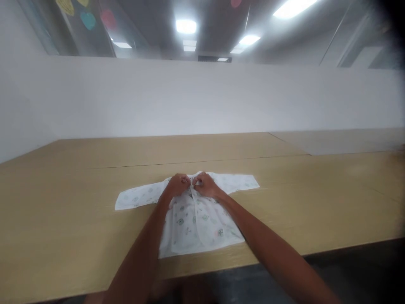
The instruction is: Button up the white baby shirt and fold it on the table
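Observation:
A small white baby shirt with a pale green and pink print lies flat on the wooden table, sleeves spread to left and right, its front opening running down the middle. My left hand and my right hand meet at the neckline, almost touching. Both are closed, each pinching an edge of the shirt's front near the collar. What exactly sits between the fingertips is too small to make out.
The light wooden table stretches far to both sides and back to a plain white partition wall. A second tabletop joins at the back right. The table's near edge runs just below the shirt's hem.

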`<state>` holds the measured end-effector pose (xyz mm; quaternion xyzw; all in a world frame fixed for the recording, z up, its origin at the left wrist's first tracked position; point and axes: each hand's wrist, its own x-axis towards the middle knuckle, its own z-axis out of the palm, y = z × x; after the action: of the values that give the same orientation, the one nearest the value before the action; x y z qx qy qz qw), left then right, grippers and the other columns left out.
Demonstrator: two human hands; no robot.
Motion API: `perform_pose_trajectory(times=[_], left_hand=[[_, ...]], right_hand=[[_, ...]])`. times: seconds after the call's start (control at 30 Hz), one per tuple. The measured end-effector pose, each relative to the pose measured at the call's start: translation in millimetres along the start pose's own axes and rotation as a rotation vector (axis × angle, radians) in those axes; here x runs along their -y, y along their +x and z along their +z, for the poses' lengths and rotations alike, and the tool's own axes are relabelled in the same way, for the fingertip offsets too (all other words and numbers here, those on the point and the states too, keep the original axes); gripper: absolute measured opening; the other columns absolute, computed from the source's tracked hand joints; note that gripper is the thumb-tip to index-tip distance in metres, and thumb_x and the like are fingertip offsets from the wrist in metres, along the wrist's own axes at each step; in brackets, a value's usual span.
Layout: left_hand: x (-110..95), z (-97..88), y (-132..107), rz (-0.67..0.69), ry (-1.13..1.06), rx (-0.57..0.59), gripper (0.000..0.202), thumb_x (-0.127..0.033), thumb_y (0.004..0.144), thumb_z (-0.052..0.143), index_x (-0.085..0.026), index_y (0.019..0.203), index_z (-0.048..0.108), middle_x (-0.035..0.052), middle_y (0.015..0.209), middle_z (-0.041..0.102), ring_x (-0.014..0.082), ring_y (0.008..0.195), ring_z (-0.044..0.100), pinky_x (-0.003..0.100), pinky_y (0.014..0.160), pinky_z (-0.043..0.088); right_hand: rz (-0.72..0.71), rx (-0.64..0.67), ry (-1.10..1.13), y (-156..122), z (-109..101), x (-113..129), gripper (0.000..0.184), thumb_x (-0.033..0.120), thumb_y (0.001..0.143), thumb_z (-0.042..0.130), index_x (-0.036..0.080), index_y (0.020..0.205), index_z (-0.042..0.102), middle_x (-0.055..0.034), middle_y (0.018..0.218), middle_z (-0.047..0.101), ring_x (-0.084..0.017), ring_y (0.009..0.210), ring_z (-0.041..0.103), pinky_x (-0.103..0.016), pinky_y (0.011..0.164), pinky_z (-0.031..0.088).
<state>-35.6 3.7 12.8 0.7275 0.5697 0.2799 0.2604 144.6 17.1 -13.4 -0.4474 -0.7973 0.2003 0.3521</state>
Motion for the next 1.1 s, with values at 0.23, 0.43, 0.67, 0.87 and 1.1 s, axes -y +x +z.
perform_pose_trajectory(times=[0.23,0.43,0.67,0.87,1.1], left_hand=[[8,-26.5,-15,0.17,0.073,0.199,0.057,-0.04,0.065,0.075,-0.022,0.118,0.065,0.0043,0.126,0.06,0.0228,0.116,0.054,0.03,0.099,0.043],[-1,-19.8,-22,0.268,0.176,0.083,0.028,-0.026,0.07,0.066,-0.015,0.095,0.067,0.0064,0.109,0.064,0.0219,0.103,0.058,0.033,0.095,0.044],[-22,-9.5,-25,0.287,0.25,0.047,0.022,-0.005,0.069,0.047,-0.014,0.07,0.067,0.0047,0.082,0.065,0.0183,0.085,0.058,0.029,0.082,0.043],[-26,-3.7,-27,0.177,0.168,0.045,0.022,-0.018,0.076,0.056,-0.018,0.085,0.076,0.0033,0.095,0.069,0.0178,0.089,0.06,0.027,0.08,0.044],[-19,-1.9,-26,0.171,0.05,0.129,0.021,-0.021,0.073,0.06,-0.017,0.085,0.076,0.0013,0.087,0.071,0.0157,0.081,0.061,0.026,0.076,0.045]], right_hand=[[-0.112,-0.148,-0.041,2,-5,-10,0.007,0.016,0.077,0.059,0.013,0.081,0.064,-0.006,0.089,0.06,-0.016,0.083,0.053,-0.027,0.078,0.04],[-0.157,-0.112,-0.104,-21,-19,16,0.012,0.026,0.078,0.061,0.015,0.074,0.064,-0.0048,0.085,0.061,-0.015,0.076,0.053,-0.028,0.072,0.038],[0.016,-0.004,-0.517,-34,-7,50,0.025,0.041,0.074,0.062,0.016,0.069,0.064,-0.0091,0.077,0.064,-0.022,0.072,0.055,-0.035,0.067,0.033],[0.008,0.07,-0.274,-31,-21,38,0.01,0.017,0.071,0.058,0.016,0.067,0.067,-0.0031,0.071,0.065,-0.014,0.066,0.054,-0.027,0.062,0.035],[-0.056,0.142,-0.091,-29,-32,28,0.014,0.008,0.068,0.058,0.013,0.07,0.071,-0.0017,0.074,0.066,-0.011,0.068,0.056,-0.021,0.065,0.039]])
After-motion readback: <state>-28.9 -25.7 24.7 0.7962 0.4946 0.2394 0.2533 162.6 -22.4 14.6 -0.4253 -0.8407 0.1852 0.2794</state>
